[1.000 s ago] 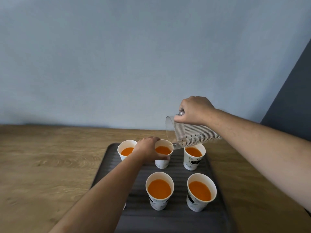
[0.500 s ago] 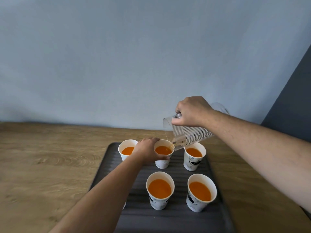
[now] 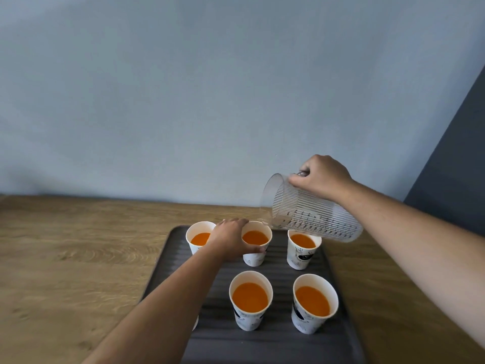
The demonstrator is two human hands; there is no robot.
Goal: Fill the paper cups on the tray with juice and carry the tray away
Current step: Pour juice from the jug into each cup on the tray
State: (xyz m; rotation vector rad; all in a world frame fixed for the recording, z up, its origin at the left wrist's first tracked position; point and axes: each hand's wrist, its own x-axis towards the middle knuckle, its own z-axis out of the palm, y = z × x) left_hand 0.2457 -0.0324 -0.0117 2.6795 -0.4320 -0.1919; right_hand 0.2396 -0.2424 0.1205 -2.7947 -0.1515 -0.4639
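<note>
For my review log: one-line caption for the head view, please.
Left hand steadies the middle back cup while the right hand tips an emptied clear jug over the tray.

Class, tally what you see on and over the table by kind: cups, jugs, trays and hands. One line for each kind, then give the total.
Paper cups with juice: 5, e.g., plus a sliver of a possible sixth behind the left forearm
Clear jug: 1
Dark tray: 1
Hands: 2, left hand, right hand
Total: 9

Wide open wooden table at frame left; five cups crowd the tray, left forearm cutting across, tilted pitcher blocking upper right.
</note>
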